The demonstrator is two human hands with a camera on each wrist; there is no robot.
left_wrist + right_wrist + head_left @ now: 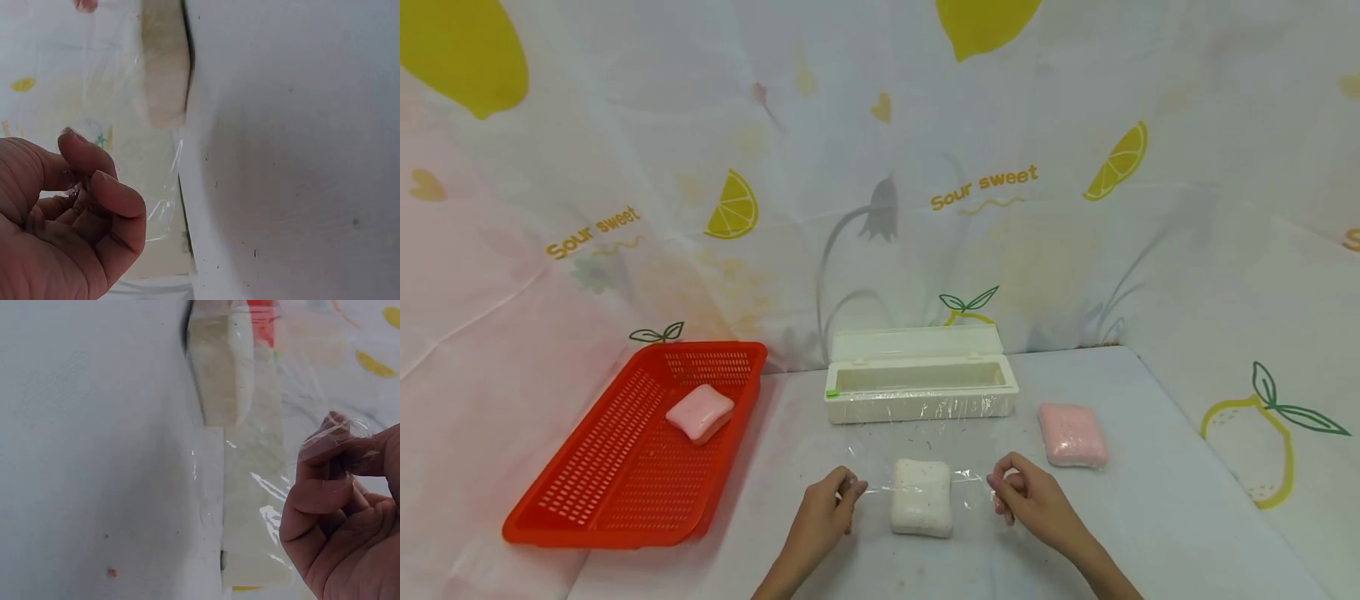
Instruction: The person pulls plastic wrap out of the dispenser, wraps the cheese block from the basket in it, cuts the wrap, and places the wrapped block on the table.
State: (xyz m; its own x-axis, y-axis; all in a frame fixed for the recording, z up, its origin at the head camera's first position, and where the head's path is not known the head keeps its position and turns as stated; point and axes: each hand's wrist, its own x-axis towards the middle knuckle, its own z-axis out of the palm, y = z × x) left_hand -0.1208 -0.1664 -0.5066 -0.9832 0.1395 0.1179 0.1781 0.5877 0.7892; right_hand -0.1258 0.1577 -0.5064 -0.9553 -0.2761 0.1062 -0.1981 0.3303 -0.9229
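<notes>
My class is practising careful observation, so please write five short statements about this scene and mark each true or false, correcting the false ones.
1. A pink block lies in the red basket. True.
2. The white box has its lid closed. False: the lid stands open at the back.
3. The left hand and right hand both hold clear film. True.
4. The block between the hands is red. False: it is a white block.
5. A second pink block lies left of the white box. False: it lies to the box's right in the head view.
</notes>
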